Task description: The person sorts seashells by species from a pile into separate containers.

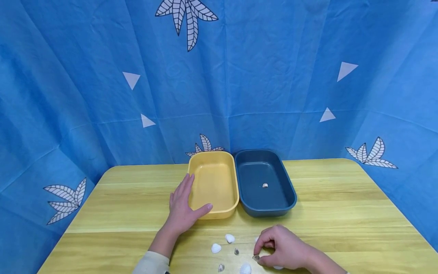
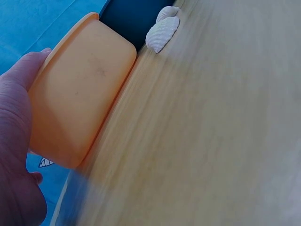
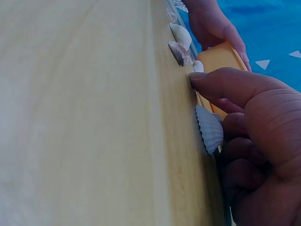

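The head view is bright and mostly crisp, the blue curtain [image 1: 20, 68] darkening toward ten o'clock. Both wrist views are dimmer, the tabletop [image 2: 202, 122] blurred, with pale glare near nine o'clock in the right and four in the left, where the left hand [image 2: 16, 134] is shaded at eight.

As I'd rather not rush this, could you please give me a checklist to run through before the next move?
1. Left hand touching yellow tray: ok.
2. Both trays upright: ok.
3. Dark blue tray has room: ok, one small seashell inside.
4. Right hand pinching small brownish seashell: ok.
5. That shell lifted off wooden table: cannot tell.
6. Space beside right hand free: not ok, white ribbed seashell close by.
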{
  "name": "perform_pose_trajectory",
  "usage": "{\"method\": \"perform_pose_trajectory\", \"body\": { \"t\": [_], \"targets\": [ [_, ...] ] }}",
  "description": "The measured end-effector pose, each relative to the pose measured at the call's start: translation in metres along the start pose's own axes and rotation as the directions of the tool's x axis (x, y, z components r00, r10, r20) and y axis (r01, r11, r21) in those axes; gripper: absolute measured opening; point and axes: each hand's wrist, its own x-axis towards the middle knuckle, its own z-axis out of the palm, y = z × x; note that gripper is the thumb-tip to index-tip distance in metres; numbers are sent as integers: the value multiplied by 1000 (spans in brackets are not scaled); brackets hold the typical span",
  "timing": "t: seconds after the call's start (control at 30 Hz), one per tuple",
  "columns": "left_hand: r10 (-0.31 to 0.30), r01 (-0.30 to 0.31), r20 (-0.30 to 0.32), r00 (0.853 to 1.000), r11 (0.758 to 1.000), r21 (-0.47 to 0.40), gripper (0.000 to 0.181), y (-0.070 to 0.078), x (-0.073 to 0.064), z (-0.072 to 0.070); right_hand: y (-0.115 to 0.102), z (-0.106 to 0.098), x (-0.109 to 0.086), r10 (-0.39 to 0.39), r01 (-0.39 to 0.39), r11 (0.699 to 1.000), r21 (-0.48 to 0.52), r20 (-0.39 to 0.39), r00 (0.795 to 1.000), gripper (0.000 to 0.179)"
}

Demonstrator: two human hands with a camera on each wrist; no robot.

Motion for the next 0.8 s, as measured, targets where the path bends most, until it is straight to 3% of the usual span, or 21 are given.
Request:
{"method": "perform_pose_trajectory", "body": {
  "t": [0.37, 0.8],
  "targets": [
    [-12, 12, 11, 1000, 1000, -4, 109, 2, -1, -2, -2, 1, -2, 83, -83, 996, -14, -5, 997, 12],
    [-9, 9, 20, 1000, 1000, -14, 108, 2, 0, -3, -1, 0, -2, 26, -27, 999, -29, -23, 999, 17]
  ]
}}
